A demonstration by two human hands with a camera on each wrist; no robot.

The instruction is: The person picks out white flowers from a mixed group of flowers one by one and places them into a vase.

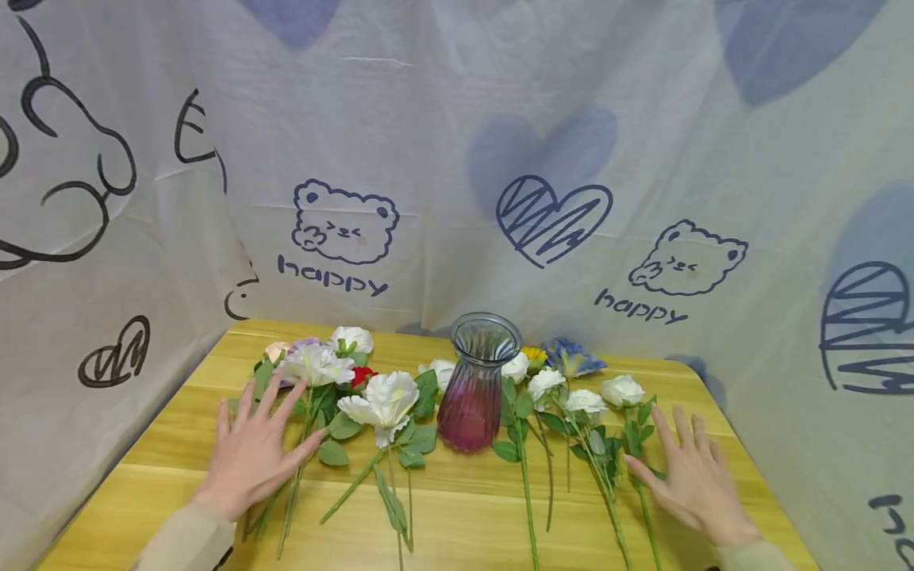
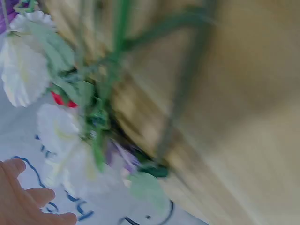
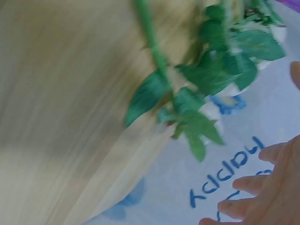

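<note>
A glass vase, clear at the rim and purple-pink below, stands upright at the middle of the table; no stems show inside it. My left hand, fingers spread and holding nothing, is over the stems of the left group of artificial flowers. Large white blooms and a red flower lie there. On the right, my right hand is spread beside a white rose and its green stem, gripping nothing. Whether either hand touches a stem, I cannot tell.
The wooden table has flower stems pointing toward its near side. Right of the vase lie more white roses, a yellow flower and a blue flower. A printed cloth hangs behind and at both sides.
</note>
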